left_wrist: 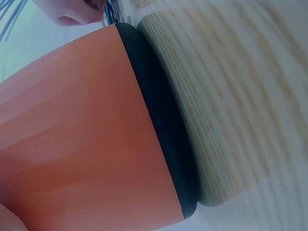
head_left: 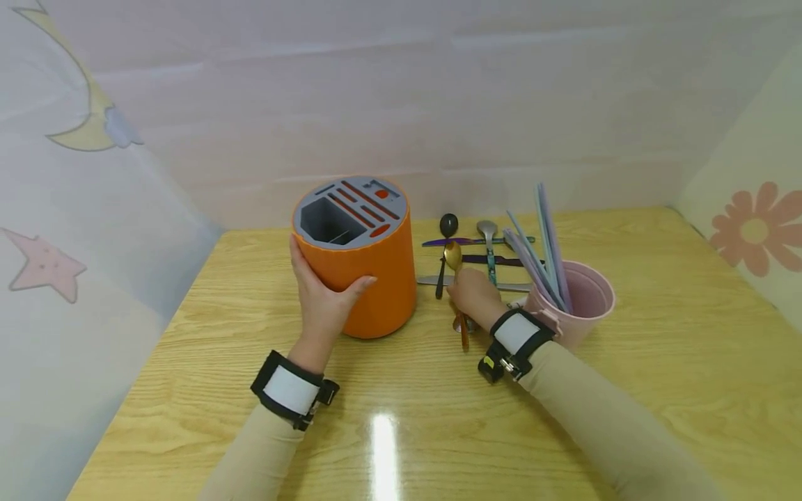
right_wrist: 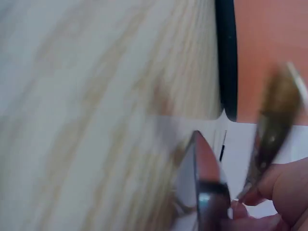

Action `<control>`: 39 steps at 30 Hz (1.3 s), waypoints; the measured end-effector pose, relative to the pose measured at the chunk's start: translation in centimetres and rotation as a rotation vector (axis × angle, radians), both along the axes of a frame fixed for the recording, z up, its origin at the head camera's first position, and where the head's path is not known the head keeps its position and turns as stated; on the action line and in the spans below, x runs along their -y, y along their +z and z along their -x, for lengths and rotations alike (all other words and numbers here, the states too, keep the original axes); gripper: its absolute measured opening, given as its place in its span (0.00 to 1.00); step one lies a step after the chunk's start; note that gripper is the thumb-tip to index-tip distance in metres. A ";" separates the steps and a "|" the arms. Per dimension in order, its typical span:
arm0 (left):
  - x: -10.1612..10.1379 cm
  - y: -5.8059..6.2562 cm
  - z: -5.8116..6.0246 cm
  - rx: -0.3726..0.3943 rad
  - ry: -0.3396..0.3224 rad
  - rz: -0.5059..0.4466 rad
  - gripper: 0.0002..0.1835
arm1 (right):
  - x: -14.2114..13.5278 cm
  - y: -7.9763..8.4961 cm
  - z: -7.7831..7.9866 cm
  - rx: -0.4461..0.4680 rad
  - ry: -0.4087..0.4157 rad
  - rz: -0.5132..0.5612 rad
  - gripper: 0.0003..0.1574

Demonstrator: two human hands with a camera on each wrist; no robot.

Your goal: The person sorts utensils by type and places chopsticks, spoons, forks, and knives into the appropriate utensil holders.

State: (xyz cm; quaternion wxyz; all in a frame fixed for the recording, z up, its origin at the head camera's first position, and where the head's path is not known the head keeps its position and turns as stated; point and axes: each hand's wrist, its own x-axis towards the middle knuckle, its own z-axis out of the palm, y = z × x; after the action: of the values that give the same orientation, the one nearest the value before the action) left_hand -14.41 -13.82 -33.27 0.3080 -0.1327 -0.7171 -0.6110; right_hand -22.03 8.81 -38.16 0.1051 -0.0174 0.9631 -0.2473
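An orange utensil holder (head_left: 382, 292) with a grey slotted top stands upright on the table. My left hand (head_left: 321, 299) grips its near left side, thumb across the front; the far fingers are hidden. My right hand (head_left: 477, 296) pinches a gold spoon (head_left: 452, 256) with a brown handle, its bowl pointing away from me. In the right wrist view the spoon's handle (right_wrist: 275, 120) is blurred beside the fingers. Below this hand lies another spoon (right_wrist: 185, 185), partly hidden. Beyond it are a black spoon (head_left: 448, 225), a spoon with a patterned turquoise handle (head_left: 491, 261) and several knives.
A pink bucket (head_left: 589, 292) holding several pastel sticks (head_left: 551, 257) stands right of my right hand. A silver knife (head_left: 514, 287) lies across the table (head_left: 213, 362) behind that hand. Fabric walls rise at the back and both sides.
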 end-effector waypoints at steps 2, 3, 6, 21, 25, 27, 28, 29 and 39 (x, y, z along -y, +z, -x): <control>0.0 -0.1 0.1 -0.009 0.004 0.005 0.73 | -0.2 0.1 -0.3 -0.042 0.019 0.060 0.26; 0.0 -0.2 0.1 -0.011 0.007 0.007 0.73 | -0.2 0.3 -0.5 -0.060 0.025 0.096 0.26; 0.1 -0.8 0.6 -0.017 0.013 0.010 0.73 | -0.2 0.8 -1.3 -0.129 0.052 0.207 0.20; 0.7 -3.3 2.2 -0.031 0.057 0.028 0.70 | 1.9 9.5 -6.3 -0.743 0.234 0.658 0.04; 0.7 -3.2 2.3 -0.027 0.063 0.031 0.70 | 2.3 12.6 -6.6 -0.840 0.302 0.825 0.06; 0.8 -3.2 2.4 -0.026 0.062 0.033 0.70 | 2.6 13.9 -6.4 -0.889 0.336 0.910 0.04; 0.8 -3.1 2.5 -0.024 0.061 0.036 0.70 | 2.7 14.5 -6.2 -0.914 0.358 0.943 0.04; 0.8 -3.1 2.5 -0.021 0.061 0.038 0.70 | 2.9 14.9 -5.9 -0.930 0.377 0.974 0.03; 0.9 -3.0 2.4 0.067 0.076 0.037 0.75 | 6.2 14.9 -4.0 -1.052 0.537 1.036 0.03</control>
State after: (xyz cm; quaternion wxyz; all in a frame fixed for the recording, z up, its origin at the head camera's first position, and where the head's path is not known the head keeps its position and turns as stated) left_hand -16.80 -14.68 -36.28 0.3044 -0.0908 -0.7427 -0.5895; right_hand -18.08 2.66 -23.30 -0.3301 -0.4113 0.6112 -0.5901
